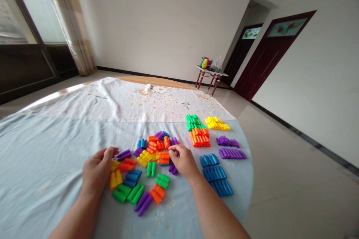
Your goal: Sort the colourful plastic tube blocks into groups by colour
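Lying nearest you on the blue cloth (42,194), a purple pair (143,203) and an orange pair (157,194) of plastic pieces sit low, where a trailing forearm could sweep them aside. Beyond them, your left hand (97,170) is curled narrow beside yellow pieces (115,180); whether it grips anything, you cannot tell. Your right hand (183,160) has fingertips drawn close at the right side of the mixed heap, next to orange pieces (163,158); its hold, if any, is also unclear. Crowding here could make a careless pinch catch or tip a neighbour. To the right, blue rows (214,174) lie just beside your right forearm, so a wide elbow might knock them askew. Purple rows (232,153) lie near the cloth's outer edge; a bump or tugged cloth could send them off. Farther on, orange rows (200,137) adjoin green rows (193,122), with yellow rows (217,123) alongside; a nudge could blur their separation. Creases in the white cloth (126,101) suggest it may slip on the worktop (168,81).
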A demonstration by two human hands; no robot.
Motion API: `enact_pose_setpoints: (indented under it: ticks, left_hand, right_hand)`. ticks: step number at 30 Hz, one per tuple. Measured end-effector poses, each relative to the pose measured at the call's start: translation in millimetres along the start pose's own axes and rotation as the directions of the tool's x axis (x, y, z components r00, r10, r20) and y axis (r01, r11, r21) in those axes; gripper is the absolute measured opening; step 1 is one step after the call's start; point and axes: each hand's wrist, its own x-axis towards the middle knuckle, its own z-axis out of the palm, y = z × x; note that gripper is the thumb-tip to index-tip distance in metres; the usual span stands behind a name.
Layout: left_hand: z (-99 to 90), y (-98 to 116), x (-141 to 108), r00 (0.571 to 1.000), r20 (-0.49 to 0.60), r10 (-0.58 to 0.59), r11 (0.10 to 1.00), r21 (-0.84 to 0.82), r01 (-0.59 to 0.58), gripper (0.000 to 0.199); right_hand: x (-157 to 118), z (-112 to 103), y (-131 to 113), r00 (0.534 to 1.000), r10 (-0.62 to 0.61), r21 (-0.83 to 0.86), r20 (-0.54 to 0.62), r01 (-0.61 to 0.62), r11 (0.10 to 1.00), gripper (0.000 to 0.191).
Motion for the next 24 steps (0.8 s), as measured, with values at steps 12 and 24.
enact_pose_setpoints:
  ticks: [12,24]
  left_hand:
    - [-2.3,-1.6,-0.4,0.999,-0.037,0.033,0.998,-0.06,-0.036,0.037]
    - [-8.3,5.6,0.9,0.986,-0.153,0.068,0.987,-0.133,-0.089,0.034]
  right_hand:
    - [-4.8,-9.8,-4.8,0.968,-0.175,-0.02,0.178,0.181,0.983,0.035]
    - [-5.0,-8.7,-1.2,0.993,-0.071,-0.035,0.096,0.075,0.997,0.028]
